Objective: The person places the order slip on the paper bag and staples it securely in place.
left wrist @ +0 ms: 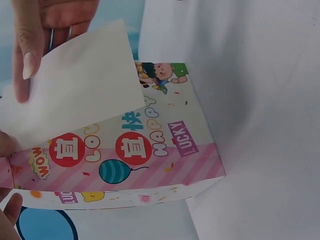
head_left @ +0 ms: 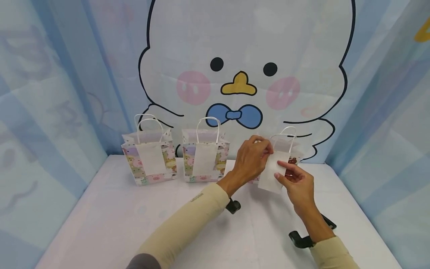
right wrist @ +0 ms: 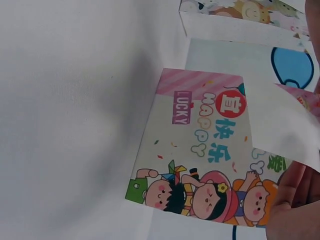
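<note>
A paper gift bag with pink stripes, cartoon children and coloured lettering stands at the right, twisted white handles up. My left hand pinches its top edge, thumb in front and fingers behind. A blank white card lies across the bag's front, its lower end tilted out from the printed face. At the card's right edge my right hand holds it, thumb and a fingertip on its front. The card covers part of the lettering.
Two similar bags, a left one and a middle one, stand upright along the back, each with a white card on its front. Behind them hangs a printed curtain. Black wrist mounts sit under my forearms, above the white table.
</note>
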`<state>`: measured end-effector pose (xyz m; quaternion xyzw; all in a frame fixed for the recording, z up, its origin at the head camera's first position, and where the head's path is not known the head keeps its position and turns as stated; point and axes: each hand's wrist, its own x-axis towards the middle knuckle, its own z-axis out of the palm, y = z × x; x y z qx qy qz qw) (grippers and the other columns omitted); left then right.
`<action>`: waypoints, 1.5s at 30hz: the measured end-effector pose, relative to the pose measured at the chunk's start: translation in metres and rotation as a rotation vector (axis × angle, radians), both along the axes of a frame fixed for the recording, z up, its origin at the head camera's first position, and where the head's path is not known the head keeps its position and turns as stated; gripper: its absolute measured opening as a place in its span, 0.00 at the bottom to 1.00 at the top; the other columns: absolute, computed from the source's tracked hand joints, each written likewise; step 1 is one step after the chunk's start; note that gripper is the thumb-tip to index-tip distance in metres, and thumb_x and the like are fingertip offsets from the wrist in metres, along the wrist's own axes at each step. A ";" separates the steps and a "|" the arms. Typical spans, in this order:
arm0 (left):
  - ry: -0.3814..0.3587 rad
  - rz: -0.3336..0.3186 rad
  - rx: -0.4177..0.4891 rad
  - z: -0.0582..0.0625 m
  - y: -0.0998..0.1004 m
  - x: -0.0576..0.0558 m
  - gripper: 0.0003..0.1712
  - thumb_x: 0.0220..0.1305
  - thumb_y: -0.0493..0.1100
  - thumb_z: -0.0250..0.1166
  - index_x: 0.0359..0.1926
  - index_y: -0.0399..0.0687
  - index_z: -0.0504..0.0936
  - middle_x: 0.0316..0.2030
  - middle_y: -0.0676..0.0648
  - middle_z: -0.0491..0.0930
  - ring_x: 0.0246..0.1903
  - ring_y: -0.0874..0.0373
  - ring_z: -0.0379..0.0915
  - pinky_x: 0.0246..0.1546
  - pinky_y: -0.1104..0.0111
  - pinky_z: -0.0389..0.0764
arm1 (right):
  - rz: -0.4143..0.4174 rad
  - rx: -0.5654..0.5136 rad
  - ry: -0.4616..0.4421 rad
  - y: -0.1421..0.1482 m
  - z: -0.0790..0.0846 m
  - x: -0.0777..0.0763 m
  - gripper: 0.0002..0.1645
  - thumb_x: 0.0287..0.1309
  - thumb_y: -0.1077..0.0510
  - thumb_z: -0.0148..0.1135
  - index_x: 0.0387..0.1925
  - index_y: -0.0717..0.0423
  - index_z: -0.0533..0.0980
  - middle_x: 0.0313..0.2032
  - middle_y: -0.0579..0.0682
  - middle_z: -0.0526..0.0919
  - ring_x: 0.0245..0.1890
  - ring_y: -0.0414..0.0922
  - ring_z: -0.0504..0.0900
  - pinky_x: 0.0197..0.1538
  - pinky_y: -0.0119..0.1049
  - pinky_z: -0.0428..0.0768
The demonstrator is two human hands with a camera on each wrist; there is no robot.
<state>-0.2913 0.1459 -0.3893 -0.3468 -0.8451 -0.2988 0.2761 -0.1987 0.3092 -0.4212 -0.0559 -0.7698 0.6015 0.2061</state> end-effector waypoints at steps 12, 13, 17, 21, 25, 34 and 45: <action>0.024 0.025 0.018 -0.004 0.003 -0.004 0.02 0.74 0.44 0.68 0.43 0.56 0.87 0.42 0.58 0.90 0.61 0.61 0.78 0.56 0.71 0.80 | -0.079 0.184 -0.095 0.021 -0.011 0.016 0.27 0.65 0.56 0.75 0.65 0.54 0.81 0.56 0.49 0.86 0.48 0.32 0.83 0.49 0.18 0.82; 0.025 0.025 0.017 -0.005 0.003 -0.005 0.02 0.74 0.44 0.68 0.43 0.55 0.87 0.42 0.59 0.90 0.61 0.61 0.78 0.56 0.71 0.80 | -0.089 0.210 -0.120 0.026 -0.012 0.019 0.28 0.66 0.54 0.75 0.65 0.53 0.81 0.58 0.50 0.86 0.48 0.31 0.82 0.49 0.17 0.82; 0.032 0.023 0.016 -0.005 0.004 -0.005 0.02 0.75 0.44 0.67 0.43 0.55 0.86 0.42 0.59 0.90 0.61 0.61 0.78 0.55 0.71 0.79 | -0.105 0.298 -0.201 0.045 -0.019 0.033 0.31 0.64 0.49 0.76 0.66 0.51 0.80 0.61 0.50 0.86 0.48 0.26 0.80 0.47 0.15 0.79; 0.035 0.013 0.024 -0.005 0.005 -0.005 0.02 0.75 0.44 0.67 0.43 0.55 0.87 0.42 0.58 0.90 0.60 0.61 0.78 0.54 0.71 0.79 | -0.091 0.423 -0.235 0.065 -0.022 0.049 0.34 0.63 0.45 0.77 0.66 0.51 0.79 0.62 0.52 0.86 0.46 0.19 0.78 0.48 0.12 0.75; 0.026 0.000 0.030 -0.004 0.004 -0.006 0.02 0.75 0.44 0.67 0.44 0.54 0.86 0.43 0.58 0.90 0.61 0.61 0.78 0.55 0.71 0.79 | -0.081 0.568 -0.291 0.082 -0.025 0.063 0.36 0.62 0.41 0.77 0.67 0.50 0.78 0.63 0.57 0.85 0.47 0.20 0.78 0.49 0.13 0.74; 0.015 -0.014 0.035 -0.004 0.003 -0.006 0.03 0.75 0.43 0.68 0.45 0.53 0.87 0.42 0.57 0.90 0.60 0.60 0.78 0.56 0.72 0.79 | -0.028 0.781 -0.479 0.116 -0.032 0.079 0.49 0.57 0.39 0.79 0.72 0.56 0.72 0.66 0.70 0.78 0.61 0.69 0.78 0.55 0.64 0.81; 0.011 -0.026 0.042 -0.006 0.003 -0.006 0.02 0.75 0.43 0.68 0.44 0.53 0.86 0.42 0.57 0.90 0.60 0.60 0.78 0.56 0.70 0.79 | 0.032 0.821 -0.549 0.126 -0.046 0.080 0.56 0.48 0.37 0.84 0.71 0.61 0.72 0.58 0.69 0.83 0.56 0.66 0.80 0.53 0.64 0.80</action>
